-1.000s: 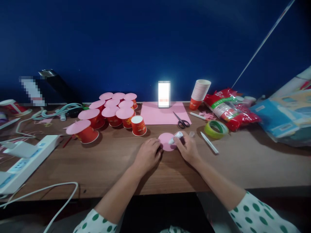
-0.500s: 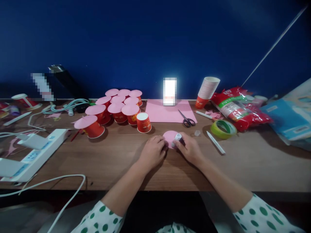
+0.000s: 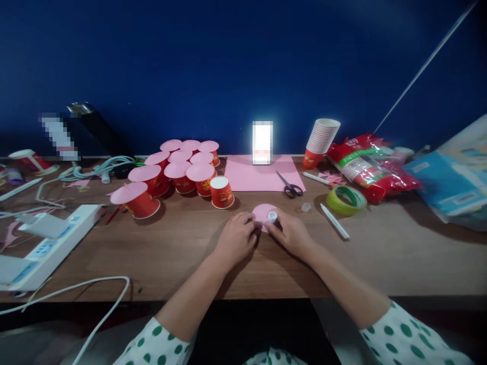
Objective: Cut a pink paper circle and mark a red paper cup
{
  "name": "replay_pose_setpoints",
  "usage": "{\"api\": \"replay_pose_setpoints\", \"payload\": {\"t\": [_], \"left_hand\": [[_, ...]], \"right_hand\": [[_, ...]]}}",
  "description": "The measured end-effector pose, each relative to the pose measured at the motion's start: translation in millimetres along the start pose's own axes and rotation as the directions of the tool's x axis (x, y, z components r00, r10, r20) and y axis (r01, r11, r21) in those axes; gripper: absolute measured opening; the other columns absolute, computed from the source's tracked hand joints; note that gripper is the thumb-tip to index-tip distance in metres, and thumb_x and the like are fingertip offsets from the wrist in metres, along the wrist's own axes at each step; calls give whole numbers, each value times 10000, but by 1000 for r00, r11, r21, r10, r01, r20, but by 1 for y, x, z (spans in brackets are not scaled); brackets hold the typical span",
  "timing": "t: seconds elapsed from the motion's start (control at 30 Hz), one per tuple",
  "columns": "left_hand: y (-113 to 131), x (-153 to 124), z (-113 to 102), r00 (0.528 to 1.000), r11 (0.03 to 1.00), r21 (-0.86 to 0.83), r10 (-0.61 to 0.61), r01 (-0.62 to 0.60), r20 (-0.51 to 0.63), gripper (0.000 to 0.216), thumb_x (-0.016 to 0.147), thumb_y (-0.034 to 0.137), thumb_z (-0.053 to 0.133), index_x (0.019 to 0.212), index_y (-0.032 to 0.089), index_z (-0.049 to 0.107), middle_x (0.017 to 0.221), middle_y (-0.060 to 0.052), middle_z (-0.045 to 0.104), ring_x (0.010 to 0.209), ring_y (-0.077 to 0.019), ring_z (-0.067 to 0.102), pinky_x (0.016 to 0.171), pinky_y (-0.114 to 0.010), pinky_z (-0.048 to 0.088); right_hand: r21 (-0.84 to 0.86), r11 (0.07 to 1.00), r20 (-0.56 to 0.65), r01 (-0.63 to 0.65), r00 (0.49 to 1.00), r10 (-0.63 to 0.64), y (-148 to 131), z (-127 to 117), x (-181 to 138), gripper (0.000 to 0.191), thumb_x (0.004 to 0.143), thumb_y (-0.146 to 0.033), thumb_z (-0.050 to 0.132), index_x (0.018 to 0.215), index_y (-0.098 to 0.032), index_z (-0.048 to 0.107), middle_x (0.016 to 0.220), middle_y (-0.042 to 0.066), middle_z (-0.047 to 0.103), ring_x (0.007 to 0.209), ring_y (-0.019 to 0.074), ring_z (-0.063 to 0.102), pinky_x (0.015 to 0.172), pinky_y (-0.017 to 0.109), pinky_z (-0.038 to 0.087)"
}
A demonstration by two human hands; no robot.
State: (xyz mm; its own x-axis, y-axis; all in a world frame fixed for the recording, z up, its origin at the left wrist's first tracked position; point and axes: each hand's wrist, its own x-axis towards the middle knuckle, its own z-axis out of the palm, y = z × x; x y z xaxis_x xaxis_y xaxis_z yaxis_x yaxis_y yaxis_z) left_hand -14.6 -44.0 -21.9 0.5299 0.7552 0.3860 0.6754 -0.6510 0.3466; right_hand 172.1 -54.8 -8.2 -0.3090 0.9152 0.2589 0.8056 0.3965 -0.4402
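Note:
A round piece of pink paper (image 3: pixel 262 210) lies on the table in front of me. My left hand (image 3: pixel 239 235), fingers curled together, holds its left edge. In my right hand (image 3: pixel 292 232) is a glue stick (image 3: pixel 271 217), upright over the right part of the paper circle; its lower end is hidden by the fingers. Just beyond my left hand stands an upturned red paper cup (image 3: pixel 222 193) with a bare white base. Farther left, several red cups carry pink paper circles (image 3: pixel 177 170) on top. Behind the hands lie black-handled scissors (image 3: pixel 292 190) on a pink sheet (image 3: pixel 243 175).
Right of my hands are a small clear cap (image 3: pixel 306 207), a white pen (image 3: pixel 335 222) and a yellow-green tape roll (image 3: pixel 346 201). Behind them stand stacked paper cups (image 3: pixel 321 139) and a red plastic packet (image 3: pixel 371 167). A power strip (image 3: pixel 63 246) with cables lies at left.
The glue stick has moved slightly left across the paper circle with my right hand and looks more upright. My left hand stays at the paper's edge. The whole view has shifted slightly.

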Motion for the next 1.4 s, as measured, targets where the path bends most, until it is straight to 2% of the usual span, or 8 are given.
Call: {"api": "replay_pose_setpoints", "payload": {"t": [0.37, 0.5, 0.6, 0.67, 0.93, 1.13, 1.27, 1.4], "left_hand": [[0, 0, 0, 1000, 1000, -2, 7, -7, -18, 208, 834, 219, 481, 955, 189, 647, 1067, -94, 590, 1007, -209, 520, 886, -381, 432], [0, 0, 0, 999, 1000, -9, 11, -11, -33, 202, 824, 210, 493, 949, 195, 652, 1062, -96, 590, 1007, -212, 523, 882, -386, 436], [1, 0, 0, 1000, 1000, -15, 11, -11, -22, 211, 821, 201, 492, 962, 201, 649, 1066, -92, 588, 1004, -211, 523, 880, -385, 436], [1, 0, -1, 1000, 1000, -20, 11, -11, -17, 218, 818, 190, 492, 970, 205, 647, 1067, -89, 588, 1005, -210, 522, 883, -386, 434], [0, -1, 0, 1000, 1000, -8, -4, 4, -5, 228, 806, 184, 504, 989, 193, 640, 1087, -96, 579, 1033, -221, 509, 902, -394, 421], [0, 0, 1, 1000, 1000, -2, 5, -5, -22, 214, 833, 209, 473, 955, 179, 646, 1069, -100, 588, 1016, -214, 519, 897, -389, 425], [1, 0, 1, 999, 1000, -6, 7, -7, -33, 210, 838, 219, 471, 949, 186, 646, 1057, -96, 594, 1005, -218, 525, 885, -388, 432], [1, 0, 1, 999, 1000, -22, -2, 1, -36, 200, 830, 217, 486, 951, 203, 645, 1055, -89, 593, 1002, -216, 528, 875, -384, 434]], "right_hand": [[-55, 997, 59, -48, 997, 51, -2, -3, 2, 265, 893, -377, 369, 996, -169, 498, 772, 58, 640, 681, 188, 590, 598, 248, 362], [91, 994, 15, -63, 998, 62, 0, -6, 1, 223, 887, -356, 386, 942, -172, 499, 761, 45, 622, 673, 171, 568, 617, 246, 383], [254, 966, -70, -53, 995, 73, 3, -9, 1, 219, 906, -345, 348, 868, -185, 492, 757, 34, 605, 679, 156, 558, 645, 248, 404], [288, 957, -120, -37, 990, 75, 3, -8, 1, 209, 911, -331, 340, 883, -189, 490, 776, 36, 605, 705, 158, 563, 672, 255, 411], [-51, 999, -18, -4, 1000, 3, 0, 1, 2, 265, 893, -383, 376, 978, -171, 511, 812, 74, 639, 724, 198, 587, 628, 264, 381], [-94, 995, 1, -21, 1000, 21, 1, 0, 3, 288, 889, -409, 380, 985, -166, 502, 766, 61, 639, 658, 191, 581, 575, 257, 357], [31, 999, -20, 12, 1000, -11, -1, -5, 2, 209, 882, -358, 404, 876, -183, 517, 751, 41, 602, 662, 169, 549, 609, 258, 387], [237, 970, -156, 55, 988, -18, 0, -7, -1, 165, 876, -324, 421, 850, -189, 513, 836, 47, 572, 765, 166, 541, 713, 280, 431]]}}
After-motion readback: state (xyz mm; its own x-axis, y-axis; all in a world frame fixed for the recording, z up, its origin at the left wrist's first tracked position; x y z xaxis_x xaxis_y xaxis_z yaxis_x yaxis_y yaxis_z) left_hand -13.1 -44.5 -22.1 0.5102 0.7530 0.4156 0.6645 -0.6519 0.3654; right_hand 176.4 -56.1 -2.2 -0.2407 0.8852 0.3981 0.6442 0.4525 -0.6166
